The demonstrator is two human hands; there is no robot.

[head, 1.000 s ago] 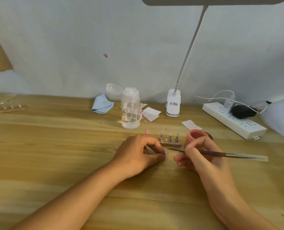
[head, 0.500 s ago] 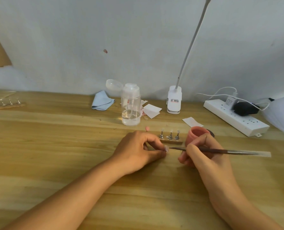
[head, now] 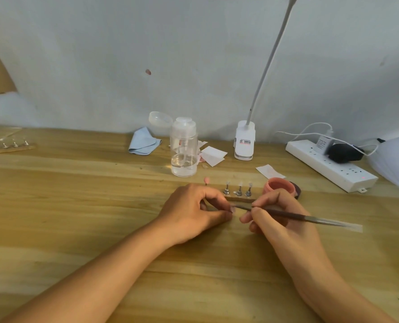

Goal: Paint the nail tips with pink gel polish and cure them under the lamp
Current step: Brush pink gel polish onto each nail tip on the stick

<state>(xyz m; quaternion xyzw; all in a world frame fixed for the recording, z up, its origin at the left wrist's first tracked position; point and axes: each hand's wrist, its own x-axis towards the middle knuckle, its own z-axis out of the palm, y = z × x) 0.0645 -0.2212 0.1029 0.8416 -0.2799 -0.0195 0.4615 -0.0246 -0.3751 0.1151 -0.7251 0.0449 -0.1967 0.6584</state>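
I read this as the painting step. My left hand (head: 193,213) pinches the nail tip (head: 233,209) between thumb and forefinger, its pale face turned toward the brush (head: 298,216). My right hand (head: 280,220) grips the brush like a pen, fingers curled round the handle near the bristle end. The bristles sit right at the tip, but I cannot tell whether they touch it. Both hands lie low over the wooden table (head: 77,206), which I judge is the right way to damp tremor. To do this well I would lay thin strokes from base to free edge, turn the tip and not the brush, and stay off the sides so gel does not pool. The open pink gel pot (head: 281,186) is just behind my right hand for reloading. 3 unpainted tips (head: 239,188) wait on the holder strip (head: 240,199), and 1 pink tip (head: 206,180) shows just behind my left hand. The white dome (head: 396,159) at far right is probably the curing lamp.
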